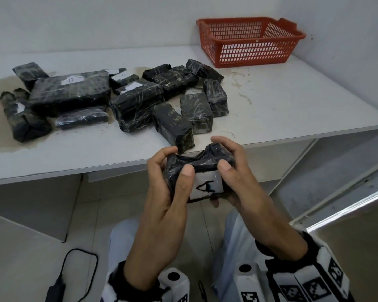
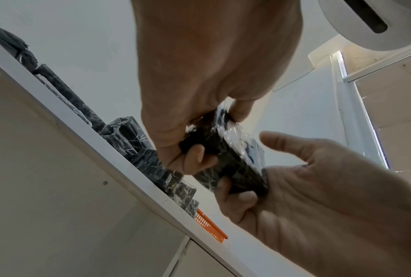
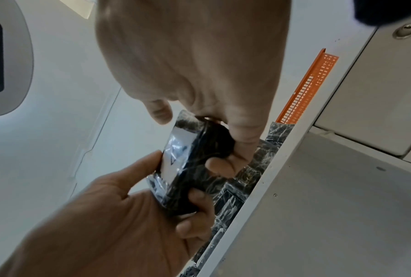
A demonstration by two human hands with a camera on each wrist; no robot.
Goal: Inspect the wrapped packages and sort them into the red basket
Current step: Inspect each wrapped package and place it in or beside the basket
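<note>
I hold a small black wrapped package (image 1: 202, 165) in front of the table edge, its white label marked "A" facing me. My left hand (image 1: 175, 168) grips its left end, thumb on top. My right hand (image 1: 225, 154) grips the right end, fingers curled over the far side. The left wrist view shows the package (image 2: 226, 157) between my left hand (image 2: 195, 142) and right hand (image 2: 242, 189). The right wrist view shows the package (image 3: 188, 168) under my right hand (image 3: 195, 138), with my left hand (image 3: 176, 189) below. The red basket (image 1: 251, 55) stands empty at the back right.
Several black wrapped packages (image 1: 118, 99) of different sizes lie across the white table (image 1: 292, 101), some with white labels. White walls close in behind and to the right. A metal table frame (image 1: 297, 162) runs under the right side. A black charger and cable (image 1: 59, 286) lie on the floor.
</note>
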